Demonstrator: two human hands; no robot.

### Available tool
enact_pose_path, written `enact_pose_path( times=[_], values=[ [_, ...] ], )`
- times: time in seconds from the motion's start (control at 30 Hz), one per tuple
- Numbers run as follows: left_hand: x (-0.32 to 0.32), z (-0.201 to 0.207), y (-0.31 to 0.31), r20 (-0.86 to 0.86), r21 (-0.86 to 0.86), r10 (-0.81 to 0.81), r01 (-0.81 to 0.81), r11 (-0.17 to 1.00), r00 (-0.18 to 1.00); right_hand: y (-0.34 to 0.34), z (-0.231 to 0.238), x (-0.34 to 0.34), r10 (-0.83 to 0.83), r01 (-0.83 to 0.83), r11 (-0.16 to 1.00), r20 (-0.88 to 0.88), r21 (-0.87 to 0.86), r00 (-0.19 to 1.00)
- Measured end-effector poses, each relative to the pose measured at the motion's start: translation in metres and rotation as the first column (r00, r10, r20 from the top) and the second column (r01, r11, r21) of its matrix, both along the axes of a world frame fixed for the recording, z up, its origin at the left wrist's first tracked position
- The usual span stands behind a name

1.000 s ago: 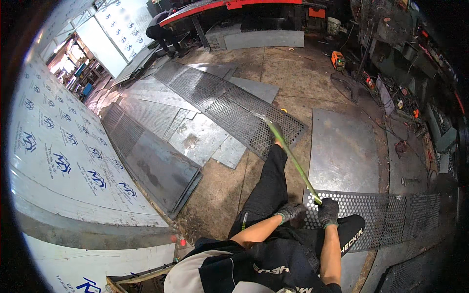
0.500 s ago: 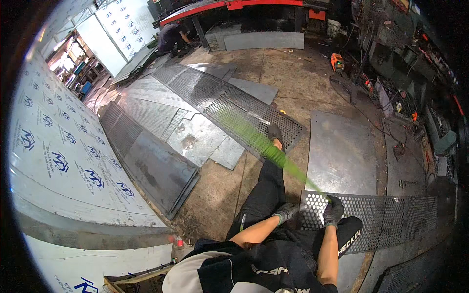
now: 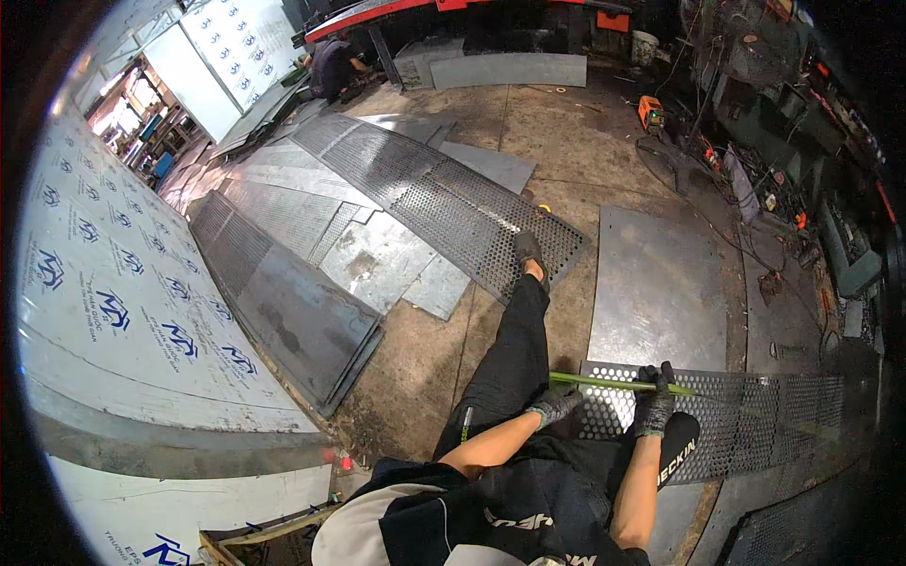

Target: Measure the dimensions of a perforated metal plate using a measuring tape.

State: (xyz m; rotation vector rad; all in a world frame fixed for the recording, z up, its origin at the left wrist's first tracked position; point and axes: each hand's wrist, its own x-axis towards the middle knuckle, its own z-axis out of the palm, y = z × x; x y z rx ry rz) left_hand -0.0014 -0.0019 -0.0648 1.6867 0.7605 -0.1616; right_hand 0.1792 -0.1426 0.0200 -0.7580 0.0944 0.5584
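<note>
My right hand, in a dark grey work glove, is closed round a long, thin green strip. The strip lies roughly level across the near edge of a perforated metal sheet, and its right end blurs out over the holes. My left hand, gloved too, lies by my thigh just below the strip's left end; its fingers look stretched out and hold nothing I can see. My leg reaches forward, and the shoe rests on another long perforated sheet.
A plain metal plate lies beyond the near sheet. Stacked sheets lie along the left wall panel. An orange machine and cables stand at the right. Another person crouches at the far left by a red-edged bench.
The green strip has swung from pointing far forward and left, blurred, to lying level across the near sheet. My right hand has turned slightly right with it; the left hand has barely moved.
</note>
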Motion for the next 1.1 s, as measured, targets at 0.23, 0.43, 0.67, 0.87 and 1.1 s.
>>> enact_pose_path(
  times=[0.23,0.43,0.67,0.87,1.1],
  values=[
    [0.008,-0.010,0.004,-0.024,-0.109,-0.018,0.015,0.994,1.000,-0.013,-0.011,0.011,0.076,-0.074,0.996,0.029,-0.049,0.997],
    [0.006,0.037,-0.009,-0.066,0.073,0.123,-0.118,0.990,0.990,-0.005,0.014,-0.007,0.106,-0.105,0.909,-0.020,-0.403,0.994],
    [-0.006,0.028,0.004,-0.049,-0.065,0.079,-0.082,0.995,0.996,0.013,0.025,-0.037,0.723,-0.329,0.435,0.107,-0.838,0.682],
    [0.000,0.029,0.004,0.079,-0.096,-0.069,0.076,0.992,0.994,0.015,0.051,-0.046,0.829,-0.216,0.242,0.086,-0.946,0.552],
    [-0.001,0.023,0.001,0.051,-0.061,-0.057,0.060,0.996,0.997,0.019,0.041,-0.049,0.826,0.146,0.275,0.311,-0.950,0.471]
  ],
)
